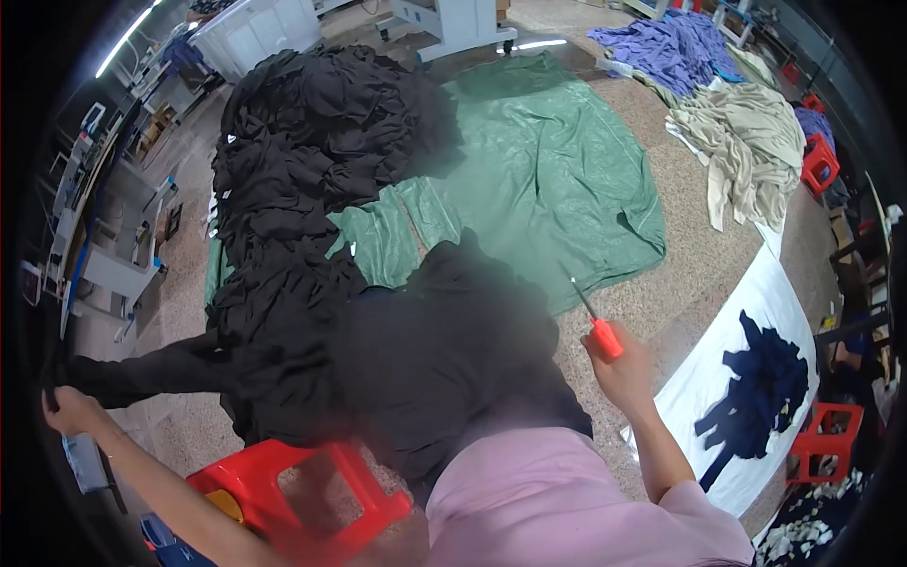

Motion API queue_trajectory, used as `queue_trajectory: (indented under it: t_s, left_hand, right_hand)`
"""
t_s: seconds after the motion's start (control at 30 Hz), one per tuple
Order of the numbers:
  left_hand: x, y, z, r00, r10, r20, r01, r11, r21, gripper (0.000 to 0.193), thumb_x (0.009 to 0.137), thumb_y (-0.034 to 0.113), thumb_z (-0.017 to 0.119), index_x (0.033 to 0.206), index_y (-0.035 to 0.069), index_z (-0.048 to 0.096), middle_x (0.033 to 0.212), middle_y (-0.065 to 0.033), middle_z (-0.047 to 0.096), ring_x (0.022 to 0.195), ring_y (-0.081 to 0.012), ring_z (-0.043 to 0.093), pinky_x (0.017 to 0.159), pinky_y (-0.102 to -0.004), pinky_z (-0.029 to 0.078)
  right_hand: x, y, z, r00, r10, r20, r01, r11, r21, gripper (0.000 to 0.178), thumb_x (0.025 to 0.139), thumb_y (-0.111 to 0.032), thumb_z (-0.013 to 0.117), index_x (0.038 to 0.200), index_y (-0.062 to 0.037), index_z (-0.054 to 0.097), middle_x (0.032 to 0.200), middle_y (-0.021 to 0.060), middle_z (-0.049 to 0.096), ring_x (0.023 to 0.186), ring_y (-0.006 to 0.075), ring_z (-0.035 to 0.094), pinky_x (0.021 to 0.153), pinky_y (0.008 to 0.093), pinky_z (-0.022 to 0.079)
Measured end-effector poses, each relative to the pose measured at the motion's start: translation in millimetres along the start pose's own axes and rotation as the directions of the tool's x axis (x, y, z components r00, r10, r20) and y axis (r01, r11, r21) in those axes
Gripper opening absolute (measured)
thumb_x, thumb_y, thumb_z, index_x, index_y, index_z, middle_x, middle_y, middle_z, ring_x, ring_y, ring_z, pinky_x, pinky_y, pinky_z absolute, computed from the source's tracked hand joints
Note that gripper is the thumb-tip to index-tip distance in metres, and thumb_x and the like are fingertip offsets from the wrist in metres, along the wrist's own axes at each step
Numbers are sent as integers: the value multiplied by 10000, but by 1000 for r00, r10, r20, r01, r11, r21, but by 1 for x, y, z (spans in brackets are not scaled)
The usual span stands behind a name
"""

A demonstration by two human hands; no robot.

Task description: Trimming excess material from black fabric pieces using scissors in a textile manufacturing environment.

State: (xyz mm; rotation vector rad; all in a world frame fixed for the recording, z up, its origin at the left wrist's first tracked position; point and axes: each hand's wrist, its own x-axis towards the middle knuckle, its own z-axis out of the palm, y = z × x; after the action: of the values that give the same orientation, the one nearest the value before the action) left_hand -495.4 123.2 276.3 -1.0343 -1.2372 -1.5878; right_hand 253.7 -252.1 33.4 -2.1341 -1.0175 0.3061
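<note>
The left hand point(77, 413) is closing on the outer end of black cloth point(156, 370), which is stretching rightward from that grip into a heap; its fingertips are lying partly in shadow. The right hand point(625, 373) is wrapping its fingers around a red-handled tool point(607, 340), whose thin metal tip is pointing forward toward a green sheet point(567, 170). A red stool point(260, 477) is standing between the grips, nearer the body. Right of the right hand, navy cloth point(761, 378) is lying on a white sheet point(680, 406).
</note>
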Motion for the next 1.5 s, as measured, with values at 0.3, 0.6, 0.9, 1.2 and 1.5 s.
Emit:
queue_trajectory:
  t_s: [0.3, 0.6, 0.9, 1.2, 1.5]
  left_hand:
    - [-293, 353, -130, 452, 10, 892, 439, 868, -232, 103, 910, 109, 669, 974, 38, 709, 975, -100, 694, 934, -243, 651, 855, -352, 501]
    - [-394, 412, -78, -487, 565, 666, 529, 798, -290, 229, 940, 94, 610, 1156, 78, 683, 1005, -53, 638, 955, -222, 595, 893, -328, 463]
    - [-430, 406, -73, -695, 356, 624, 627, 726, 283, 156, 906, 130, 683, 982, -5, 700, 967, -84, 664, 956, -174, 611, 869, -304, 471]
    - [-404, 407, -77, -662, 373, 650, 721, 554, 415, 129, 959, 98, 623, 1029, -6, 652, 934, 43, 609, 851, -52, 516, 801, -202, 413]
    - [-412, 406, -77, -692, 339, 637, 689, 573, 443, 123, 969, 94, 599, 1039, 0, 640, 929, 40, 605, 828, -31, 509, 773, -186, 419]
  right_hand:
    - [19, -32, 18, 945, -123, 303, 151, 986, -68, 327, 885, -405, 701, 913, -90, 617, 699, 187, 638, 699, 425, 641, 590, 486, 478]
    - [33, -65, 13, 837, -331, 435, 424, 896, -135, 369, 884, -412, 695, 828, -70, 568, 677, 161, 651, 639, 397, 652, 559, 493, 489]
    - [36, -80, 36, 827, -334, 452, 431, 893, -130, 377, 889, -383, 699, 808, -45, 555, 687, 149, 647, 628, 368, 661, 522, 466, 485]
    - [35, -77, 41, 822, -359, 443, 443, 891, -101, 378, 885, -394, 703, 801, -52, 566, 570, 170, 611, 543, 380, 632, 487, 472, 470]
    - [34, -69, 47, 829, -348, 439, 445, 885, -139, 388, 884, -396, 704, 789, -46, 567, 566, 176, 603, 530, 379, 625, 475, 476, 458]
